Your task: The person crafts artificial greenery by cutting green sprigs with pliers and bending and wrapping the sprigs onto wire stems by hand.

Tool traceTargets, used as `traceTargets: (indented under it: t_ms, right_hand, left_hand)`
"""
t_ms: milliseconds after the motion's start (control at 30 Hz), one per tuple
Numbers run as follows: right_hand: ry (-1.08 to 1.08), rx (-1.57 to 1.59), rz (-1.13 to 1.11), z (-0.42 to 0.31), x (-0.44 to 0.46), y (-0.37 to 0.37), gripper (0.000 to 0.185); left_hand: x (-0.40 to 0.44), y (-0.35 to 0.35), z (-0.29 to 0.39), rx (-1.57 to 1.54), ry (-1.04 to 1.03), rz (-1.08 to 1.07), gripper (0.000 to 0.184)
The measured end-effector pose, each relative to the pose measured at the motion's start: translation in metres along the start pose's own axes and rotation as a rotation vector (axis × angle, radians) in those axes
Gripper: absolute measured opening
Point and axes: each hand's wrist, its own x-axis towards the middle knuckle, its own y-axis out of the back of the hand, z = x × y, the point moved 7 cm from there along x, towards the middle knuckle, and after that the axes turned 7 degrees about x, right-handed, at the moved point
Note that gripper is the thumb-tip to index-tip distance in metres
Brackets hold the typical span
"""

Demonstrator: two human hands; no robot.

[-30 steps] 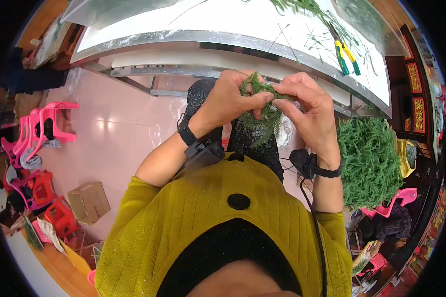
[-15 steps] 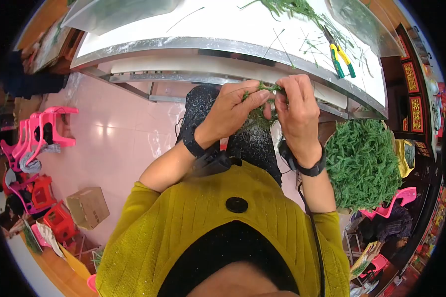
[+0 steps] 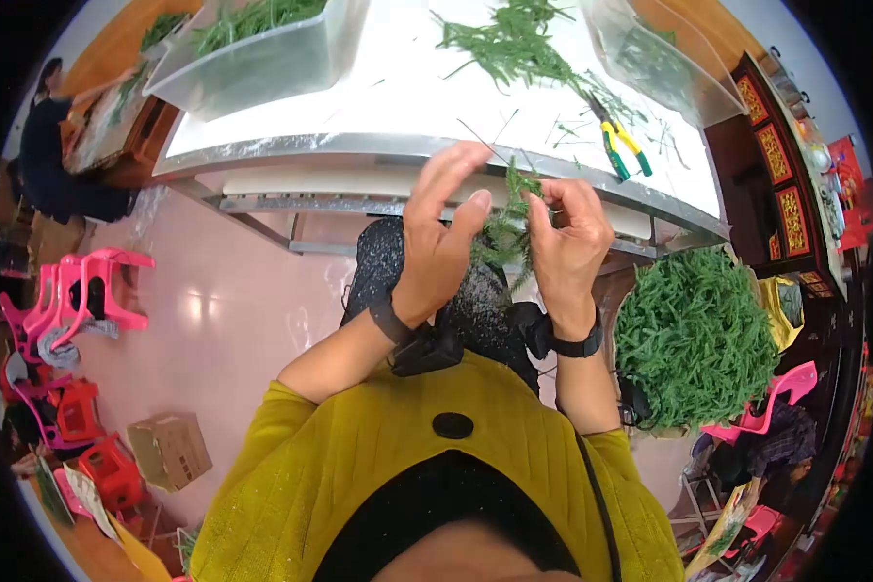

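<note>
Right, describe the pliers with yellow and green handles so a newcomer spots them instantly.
Start at the white table with the metal edge. On it lies a heap of feathery green sprigs. The pliers lie at its near right end, yellow and green handles setting them apart from the wispy strands.

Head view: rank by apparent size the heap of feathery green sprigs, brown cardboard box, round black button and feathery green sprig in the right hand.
1. Heap of feathery green sprigs
2. Brown cardboard box and held feathery green sprig: unsure, sprig partly hidden
3. Round black button
</note>
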Motion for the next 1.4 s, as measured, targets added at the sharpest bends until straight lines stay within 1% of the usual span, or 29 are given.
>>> traceTargets:
  t_ms: [33, 133, 167, 267, 300, 400, 433, 533, 700, 733, 800, 833, 933, 1033, 1133, 1233, 1333, 1400]
  right_hand:
    - [-0.011, -0.004, 0.012, -0.003, 0.001, 0.002, 0.015]
    - [-0.027, -0.004, 0.035, -0.013, 0.005, 0.003, 0.016]
    - [-0.036, 0.002, 0.049, -0.016, 0.007, 0.003, 0.016]
    - [-0.087, 0.040, 0.060, -0.015, 0.007, 0.002, 0.015]
    - [-0.108, 0.059, 0.054, -0.011, 0.006, 0.000, 0.015]
    - [-0.030, 0.076, 0.072, -0.008, 0.008, -0.002, 0.013]
    - [-0.024, 0.068, 0.075, -0.009, 0.010, -0.002, 0.012]
    - [-0.026, 0.053, 0.087, -0.007, 0.013, -0.001, 0.010]
    - [-0.022, 0.016, 0.129, 0.005, 0.022, -0.008, 0.010]
    - [0.046, -0.052, 0.114, 0.005, 0.024, -0.010, 0.011]
    - [0.181, -0.189, 0.083, 0.003, 0.026, -0.014, 0.012]
    - [0.210, -0.267, 0.052, -0.002, 0.029, -0.014, 0.013]
    - [0.050, -0.056, 0.038, 0.010, 0.034, -0.018, 0.012]
    - [-0.075, 0.070, 0.024, 0.024, 0.040, -0.019, 0.014]
    - [-0.137, 0.132, 0.013, 0.031, 0.044, -0.020, 0.019]
    - [-0.190, 0.266, -0.009, 0.033, 0.048, -0.018, 0.026]
    - [-0.083, 0.000, 0.007, 0.044, 0.065, 0.008, 0.034]
    - [0.275, -0.452, 0.041, 0.069, 0.083, 0.030, 0.039]
  left_hand:
    - [0.000, -0.006, -0.002, -0.047, 0.091, -0.129, 0.030]
    - [0.002, -0.023, 0.010, 0.004, 0.078, -0.209, 0.028]
    - [0.003, -0.027, 0.005, -0.087, 0.175, -0.219, 0.024]
    - [-0.007, -0.046, -0.040, -0.484, 0.501, -0.302, 0.020]
    - [-0.009, -0.049, -0.040, -0.618, 0.607, -0.310, 0.021]
    - [-0.003, -0.044, -0.024, -0.423, 0.599, -0.253, 0.024]
    - [-0.001, -0.048, -0.025, -0.430, 0.587, -0.318, 0.028]
    - [-0.003, -0.058, -0.042, -0.559, 0.557, -0.426, 0.035]
    - [0.000, -0.072, -0.032, -0.772, 0.573, -0.375, 0.038]
    - [0.002, -0.074, -0.031, -0.819, 0.581, -0.359, 0.039]
    - [0.007, -0.076, -0.037, -0.785, 0.556, -0.312, 0.036]
    - [0.011, -0.077, -0.041, -0.769, 0.542, -0.285, 0.035]
    - [0.015, -0.076, -0.062, -0.685, 0.694, -0.325, 0.028]
    - [0.029, -0.077, -0.066, -0.561, 0.629, -0.284, 0.021]
    - [0.043, -0.079, -0.050, -0.664, 0.570, -0.187, 0.019]
    - [0.050, -0.083, -0.054, -0.721, 0.589, -0.203, 0.017]
    - [0.064, -0.078, -0.091, -0.395, 0.505, -0.245, 0.016]
    - [0.076, -0.076, -0.109, -0.278, 0.456, -0.269, 0.017]
